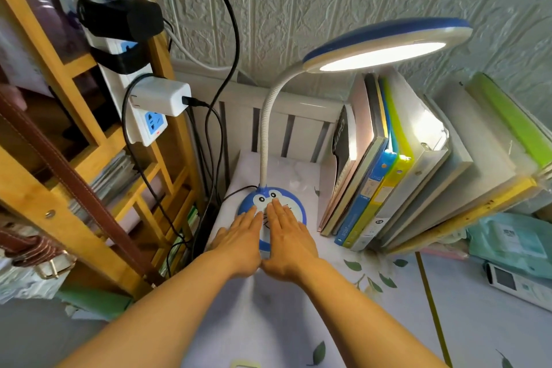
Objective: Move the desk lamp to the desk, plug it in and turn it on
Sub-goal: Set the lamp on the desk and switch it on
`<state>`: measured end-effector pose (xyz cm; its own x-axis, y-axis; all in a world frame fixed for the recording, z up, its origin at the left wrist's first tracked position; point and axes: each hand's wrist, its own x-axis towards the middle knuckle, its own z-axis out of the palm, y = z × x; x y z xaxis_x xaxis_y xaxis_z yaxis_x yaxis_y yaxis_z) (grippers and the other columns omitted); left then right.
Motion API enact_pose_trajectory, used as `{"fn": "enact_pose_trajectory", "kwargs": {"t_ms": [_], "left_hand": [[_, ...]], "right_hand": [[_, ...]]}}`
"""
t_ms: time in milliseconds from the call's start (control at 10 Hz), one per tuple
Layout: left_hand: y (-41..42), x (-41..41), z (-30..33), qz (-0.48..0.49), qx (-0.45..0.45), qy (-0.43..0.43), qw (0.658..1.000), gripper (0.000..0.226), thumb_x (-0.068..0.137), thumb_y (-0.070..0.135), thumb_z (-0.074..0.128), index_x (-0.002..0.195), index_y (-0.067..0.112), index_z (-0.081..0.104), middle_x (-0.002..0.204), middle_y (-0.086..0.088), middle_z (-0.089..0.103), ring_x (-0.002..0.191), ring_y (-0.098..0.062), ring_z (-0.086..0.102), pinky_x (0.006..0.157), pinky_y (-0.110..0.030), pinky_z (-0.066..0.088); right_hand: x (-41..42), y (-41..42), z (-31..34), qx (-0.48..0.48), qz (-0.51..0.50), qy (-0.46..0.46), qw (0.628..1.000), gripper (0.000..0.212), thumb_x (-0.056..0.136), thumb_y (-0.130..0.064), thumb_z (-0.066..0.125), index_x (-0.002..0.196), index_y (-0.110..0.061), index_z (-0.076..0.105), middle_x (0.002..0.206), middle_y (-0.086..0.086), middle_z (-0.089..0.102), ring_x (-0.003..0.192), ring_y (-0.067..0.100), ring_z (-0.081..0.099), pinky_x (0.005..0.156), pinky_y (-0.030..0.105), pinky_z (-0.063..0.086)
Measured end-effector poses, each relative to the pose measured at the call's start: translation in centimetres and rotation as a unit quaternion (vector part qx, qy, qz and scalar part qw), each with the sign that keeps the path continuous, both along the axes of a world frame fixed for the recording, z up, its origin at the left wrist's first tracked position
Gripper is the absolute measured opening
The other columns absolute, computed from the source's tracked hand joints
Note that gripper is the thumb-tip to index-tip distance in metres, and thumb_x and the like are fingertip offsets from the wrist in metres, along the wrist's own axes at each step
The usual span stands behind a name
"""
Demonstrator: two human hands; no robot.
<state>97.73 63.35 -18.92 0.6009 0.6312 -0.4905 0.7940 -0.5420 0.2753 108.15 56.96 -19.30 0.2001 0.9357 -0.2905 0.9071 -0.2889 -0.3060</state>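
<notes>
The desk lamp stands on the desk (pixel 298 323) near the back wall. Its round blue and white cartoon-face base (pixel 294 205) carries a white flexible neck (pixel 265 128) up to an oval blue-rimmed head (pixel 385 46), whose panel is lit. A thin black cord leaves the base to the left. My left hand (pixel 239 240) and my right hand (pixel 288 237) lie flat side by side on the front of the base, fingers stretched forward and holding nothing. On the left a white power strip (pixel 149 125) hangs with a white adapter (pixel 162 95) and black plugs in it.
A row of books and folders (pixel 388 164) leans just right of the lamp, under its head. A wooden shelf (pixel 89 143) with a brown strap fills the left side. A white device (pixel 519 284) and teal packets lie at the right. Black cables hang between shelf and desk.
</notes>
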Motion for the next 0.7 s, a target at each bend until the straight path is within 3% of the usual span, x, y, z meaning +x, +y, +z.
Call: {"fn": "enact_pose_trajectory", "kwargs": {"t_ms": [300,400,600,700], "left_hand": [[-0.4,0.0,-0.6,0.016,0.022,-0.020,0.999,0.088,0.091,0.019,0.053,0.147,0.027,-0.013,0.160,0.006,-0.013,0.147,-0.023,0.007,0.116,-0.046,0.021],[-0.2,0.1,-0.5,-0.005,0.021,0.010,1.000,0.087,0.093,0.023,0.052,0.146,0.024,-0.017,0.159,0.004,-0.019,0.148,-0.023,-0.001,0.116,-0.046,0.016],[0.0,-0.4,-0.6,-0.012,0.032,0.036,0.999,0.091,0.088,0.038,0.055,0.148,0.022,-0.012,0.160,0.002,-0.014,0.148,-0.023,-0.001,0.117,-0.048,0.020],[-0.4,-1.4,-0.8,0.025,0.034,0.038,0.998,0.098,0.085,0.031,0.061,0.147,0.026,-0.015,0.159,0.003,-0.017,0.147,-0.025,-0.007,0.117,-0.052,0.015]], "right_hand": [[0.3,0.6,-1.1,0.006,0.009,-0.048,0.999,0.104,0.075,-0.027,0.067,0.149,-0.022,-0.006,0.159,-0.003,-0.013,0.146,0.018,-0.012,0.117,0.036,-0.002],[0.2,0.9,-0.8,-0.025,0.014,-0.055,0.998,0.104,0.075,-0.028,0.067,0.149,-0.020,-0.006,0.159,-0.001,-0.014,0.146,0.020,-0.011,0.118,0.038,0.000],[0.7,0.7,0.4,-0.071,-0.013,0.048,0.996,0.112,0.073,-0.042,0.070,0.148,-0.022,-0.011,0.156,0.005,-0.025,0.144,0.027,-0.020,0.117,0.050,0.007],[0.4,-0.6,0.3,-0.085,-0.039,0.053,0.994,0.121,0.068,-0.048,0.072,0.146,-0.026,-0.018,0.153,0.006,-0.032,0.142,0.029,-0.025,0.116,0.051,0.003]]}}
